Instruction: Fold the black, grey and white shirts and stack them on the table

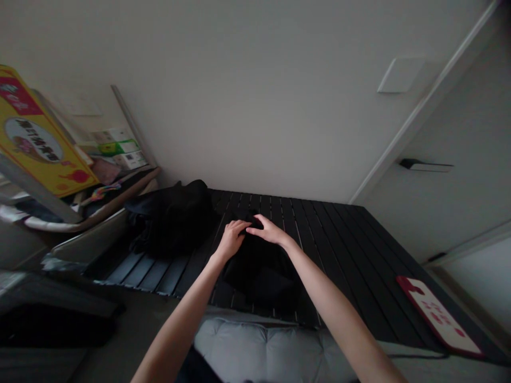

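Note:
A piece of black clothing [259, 271] lies on the dark slatted table [339, 250] in front of me; its exact kind is lost in the dark. At its far edge, my left hand [232, 238] has its fingers bent over the fabric. Close beside it, my right hand [269, 232] grips the same edge, with dark cloth between thumb and forefinger. The fingertips of both hands nearly meet. To the left rests a larger heap of black clothing [175, 215], apart from my hands.
A red-edged white board [439, 314] lies at the table's right end. At left, a rack [115, 207] holds a yellow box [43, 138] and small packages. A grey padded cushion [263, 348] is below the near edge. A door handle [425, 165] shows at right.

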Demonstrator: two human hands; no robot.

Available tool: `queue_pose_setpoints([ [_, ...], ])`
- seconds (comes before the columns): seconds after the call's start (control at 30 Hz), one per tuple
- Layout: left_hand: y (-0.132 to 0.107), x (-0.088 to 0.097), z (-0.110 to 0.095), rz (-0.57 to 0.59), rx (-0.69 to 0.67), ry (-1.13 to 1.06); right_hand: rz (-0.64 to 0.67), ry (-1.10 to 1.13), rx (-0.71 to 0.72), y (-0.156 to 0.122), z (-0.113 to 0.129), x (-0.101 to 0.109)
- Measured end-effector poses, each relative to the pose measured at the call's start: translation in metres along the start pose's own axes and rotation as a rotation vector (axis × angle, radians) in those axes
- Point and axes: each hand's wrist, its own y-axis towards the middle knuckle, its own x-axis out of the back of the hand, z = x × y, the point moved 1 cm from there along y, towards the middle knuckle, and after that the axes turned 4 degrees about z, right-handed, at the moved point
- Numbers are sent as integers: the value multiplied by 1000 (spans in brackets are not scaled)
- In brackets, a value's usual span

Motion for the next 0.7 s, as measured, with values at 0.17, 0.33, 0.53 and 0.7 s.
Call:
queue_pose_setpoints([
  [0.17,2,-8,-19,68,-68,-225,-35,-131,-18,-2,-8,25],
  [0.33,-2,-7,-9,155,-52,-191,-347,-92,50,-11,-9,69],
  [0.53,3,19,15,100,37,250,-748,-126,94,-24,-5,128],
  [0.7,23,45,26,-191,2,285,-981,-159,113,-34,-17,165],
])
